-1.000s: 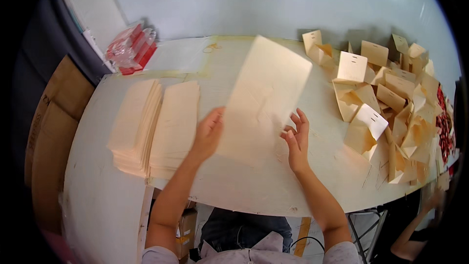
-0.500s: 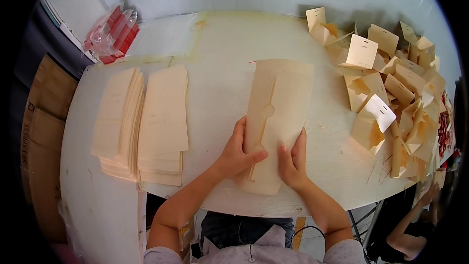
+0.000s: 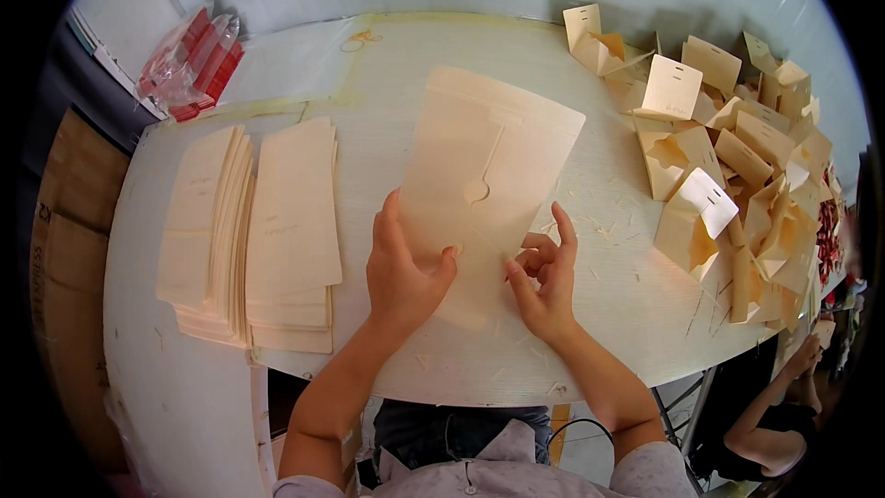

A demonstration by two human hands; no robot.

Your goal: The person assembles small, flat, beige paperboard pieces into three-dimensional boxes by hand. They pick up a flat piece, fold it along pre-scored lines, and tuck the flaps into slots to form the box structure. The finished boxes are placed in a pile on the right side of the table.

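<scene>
Near the centre of the frame, a cream rectangular card, flat, tilted with its top leaning right and its upper edge sloping down rightward. Crossed by a faint crease below that edge; cut by a thin slit running down to a rounded outline.

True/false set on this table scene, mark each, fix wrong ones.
1. The left hand grips a flat cream card sheet. True.
2. The heap of folded cream card pieces lies on the left of the pale table. False: on the right.
3. Two stacks of flat cream cards lie left of the left hand. True.
4. The red bundle in clear plastic lies at the near edge. False: far left corner.
5. Brown cardboard stands left of the table. True.
</scene>
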